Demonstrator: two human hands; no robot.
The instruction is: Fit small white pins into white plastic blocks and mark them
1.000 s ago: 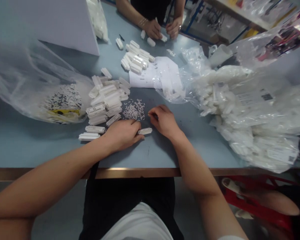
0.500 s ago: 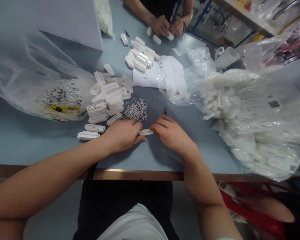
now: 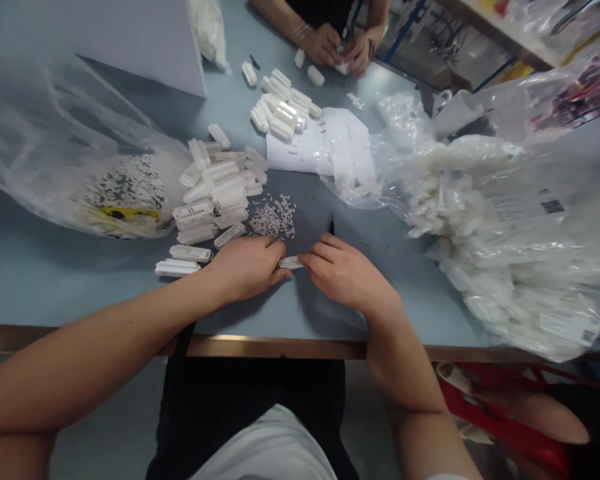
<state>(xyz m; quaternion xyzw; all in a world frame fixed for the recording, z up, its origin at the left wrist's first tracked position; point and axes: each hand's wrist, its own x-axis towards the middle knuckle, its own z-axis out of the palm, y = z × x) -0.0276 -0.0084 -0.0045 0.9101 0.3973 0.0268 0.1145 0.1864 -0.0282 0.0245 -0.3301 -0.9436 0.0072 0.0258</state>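
Connector block (image 3: 291, 263): white plastic, matt, top face w/ rows of small holes. Pile of blocks (image 3: 215, 193) left & behind it: same white plastic, smooth, slight sheen. Pin heap (image 3: 273, 219) just behind the block: white plastic, matt. Table (image 3: 80, 293) under it: smooth matt blue-grey top. Edge strip (image 3: 260, 347) in front: brownish, glossy, metal-like. Left bag (image 3: 55, 153) & right bag (image 3: 530, 233): thin clear plastic film, glossy, crinkled. Sheet (image 3: 300, 150) further behind: white paper, matt.
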